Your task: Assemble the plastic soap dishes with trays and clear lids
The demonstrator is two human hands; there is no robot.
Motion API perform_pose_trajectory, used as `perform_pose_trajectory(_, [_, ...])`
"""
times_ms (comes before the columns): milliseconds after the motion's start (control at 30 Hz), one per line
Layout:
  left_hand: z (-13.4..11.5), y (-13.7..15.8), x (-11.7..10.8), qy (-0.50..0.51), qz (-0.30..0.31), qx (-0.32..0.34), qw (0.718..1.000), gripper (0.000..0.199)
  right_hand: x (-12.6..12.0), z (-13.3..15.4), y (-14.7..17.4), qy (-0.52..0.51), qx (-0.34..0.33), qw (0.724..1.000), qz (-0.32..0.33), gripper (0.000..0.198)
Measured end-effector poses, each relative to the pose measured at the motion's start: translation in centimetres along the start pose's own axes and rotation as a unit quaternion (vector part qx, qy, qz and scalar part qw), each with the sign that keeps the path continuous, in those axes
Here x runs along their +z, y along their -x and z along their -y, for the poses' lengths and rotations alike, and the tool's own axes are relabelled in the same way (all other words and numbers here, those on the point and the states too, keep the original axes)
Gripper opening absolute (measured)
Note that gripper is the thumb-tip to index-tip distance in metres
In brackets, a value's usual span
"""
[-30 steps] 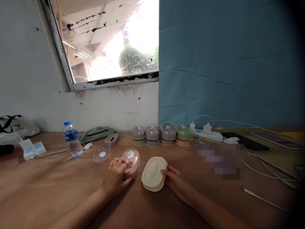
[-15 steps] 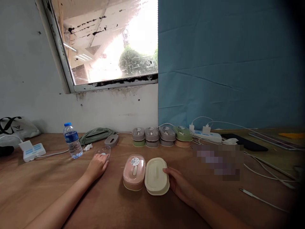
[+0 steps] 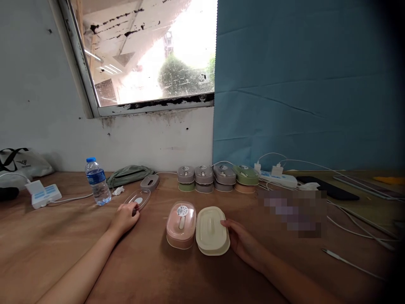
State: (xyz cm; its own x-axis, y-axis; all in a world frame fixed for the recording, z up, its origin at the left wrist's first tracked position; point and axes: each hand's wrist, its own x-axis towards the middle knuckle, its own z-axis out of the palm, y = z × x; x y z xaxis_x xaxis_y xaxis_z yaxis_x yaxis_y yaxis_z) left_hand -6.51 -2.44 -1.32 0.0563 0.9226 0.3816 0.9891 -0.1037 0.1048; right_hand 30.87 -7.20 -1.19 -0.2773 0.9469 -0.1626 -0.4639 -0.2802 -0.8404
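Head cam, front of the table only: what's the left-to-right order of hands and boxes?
left hand on the clear lid → pink box → cream box → right hand, touching the cream box's right side.

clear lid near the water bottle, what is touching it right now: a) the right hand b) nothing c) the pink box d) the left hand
d: the left hand has its fingers on the near edge of the clear lid, while the right hand rests against the cream box and the pink box sits apart from the lid.
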Motion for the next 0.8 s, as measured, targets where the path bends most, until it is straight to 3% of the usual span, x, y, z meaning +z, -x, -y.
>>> perform_pose_trajectory(567, [0.3,0.1,0.3,0.013,-0.030,0.034,0.999,0.023,0.3,0.3,0.2,-0.001,0.017,1.000,-0.021,0.005])
perform_pose_trajectory(667, [-1.6,0.3,-1.3,0.030,-0.081,0.074,0.993,0.026,0.2,0.1,0.1,0.000,0.011,1.000,-0.015,0.007])
perform_pose_trajectory(800, [-7.4,1.0,-5.1,0.114,-0.125,0.173,0.970,0.018,0.2,0.1,0.1,0.002,-0.002,1.000,0.000,0.013])
